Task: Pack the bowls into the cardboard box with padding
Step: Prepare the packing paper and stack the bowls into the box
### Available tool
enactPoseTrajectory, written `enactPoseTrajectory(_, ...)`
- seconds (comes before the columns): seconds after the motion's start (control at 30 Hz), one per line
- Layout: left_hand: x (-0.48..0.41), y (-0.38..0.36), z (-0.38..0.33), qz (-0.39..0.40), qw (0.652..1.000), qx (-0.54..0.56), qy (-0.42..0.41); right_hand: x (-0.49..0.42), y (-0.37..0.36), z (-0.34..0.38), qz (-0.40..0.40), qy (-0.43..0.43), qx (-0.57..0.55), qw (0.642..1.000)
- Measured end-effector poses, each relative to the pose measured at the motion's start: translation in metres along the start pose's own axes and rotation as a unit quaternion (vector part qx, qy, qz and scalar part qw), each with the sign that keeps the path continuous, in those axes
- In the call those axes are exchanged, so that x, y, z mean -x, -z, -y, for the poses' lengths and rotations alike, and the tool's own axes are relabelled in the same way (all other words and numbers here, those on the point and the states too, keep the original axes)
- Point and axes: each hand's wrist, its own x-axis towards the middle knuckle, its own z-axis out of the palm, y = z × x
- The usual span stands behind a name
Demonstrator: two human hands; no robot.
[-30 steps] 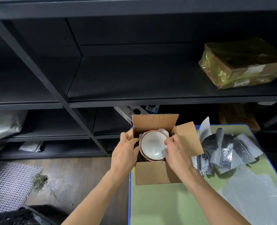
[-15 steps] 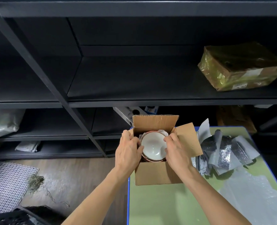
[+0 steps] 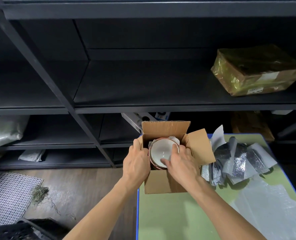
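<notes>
An open cardboard box (image 3: pixel 162 183) stands at the near-left corner of the green table (image 3: pixel 178 215). Inside it sits a stack of white bowls (image 3: pixel 159 151) with reddish-brown rims, white padding (image 3: pixel 174 138) tucked behind them. My left hand (image 3: pixel 136 161) grips the box's left wall, thumb along the rim. My right hand (image 3: pixel 180 161) rests on the top bowl's right edge, with fingers reaching into its white inside.
Silver and grey padding sheets (image 3: pixel 237 160) lie piled to the right of the box, with bubble wrap (image 3: pixel 272 208) nearer me. Dark metal shelving (image 3: pixel 143 108) rises behind the table, and a wrapped parcel (image 3: pixel 254 71) sits on it at right. Wire mesh (image 3: pixel 6 196) lies on the floor.
My right hand has slid from the bowl's right rim further in, over its inside. My left hand has shifted onto the box's left wall. The bowls sit a little lower.
</notes>
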Motion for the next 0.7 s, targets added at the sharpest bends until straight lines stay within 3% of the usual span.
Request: enactPoseTrajectory(0.7,-0.003,-0.009,0.005,-0.023,0.996,0.08,0.01,-0.009,0.013,0.004,0.085,-0.052,-0.083,0.992)
